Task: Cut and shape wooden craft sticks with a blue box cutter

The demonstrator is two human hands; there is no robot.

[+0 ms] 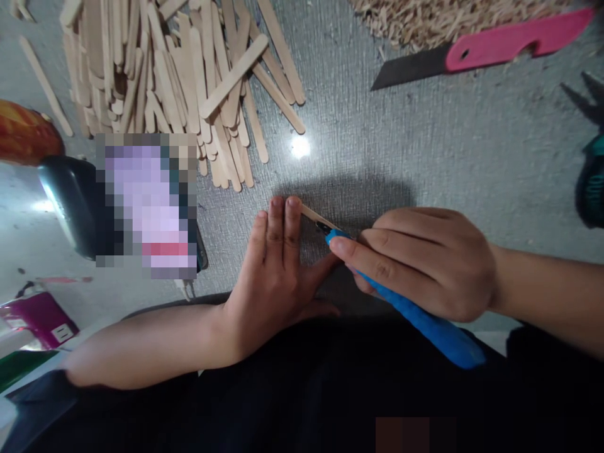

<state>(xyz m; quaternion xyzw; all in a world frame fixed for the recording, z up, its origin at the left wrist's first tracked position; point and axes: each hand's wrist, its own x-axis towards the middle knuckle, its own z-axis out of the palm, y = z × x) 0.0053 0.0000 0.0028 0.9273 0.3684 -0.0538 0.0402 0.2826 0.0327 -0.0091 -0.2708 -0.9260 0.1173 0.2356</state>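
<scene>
My left hand (278, 264) lies flat on the grey floor with fingers stretched out together, its fingertips pressing one end of a thin wooden stick (314, 216). My right hand (425, 261) is closed around a blue-handled cutter (425, 321), whose dark tip meets the stick just right of my left fingertips. Most of the stick is hidden under my fingers and the cutter. A large heap of flat wooden ice-cream sticks (179, 82) lies on the floor beyond my left hand.
A big knife with a pink handle (509, 41) lies at the top right beside a pile of small wood cuttings (438, 19). A dark phone-like object (75, 201), a purple packet (40, 314) and an orange item (23, 129) sit at left. A teal object (592, 189) is at the right edge.
</scene>
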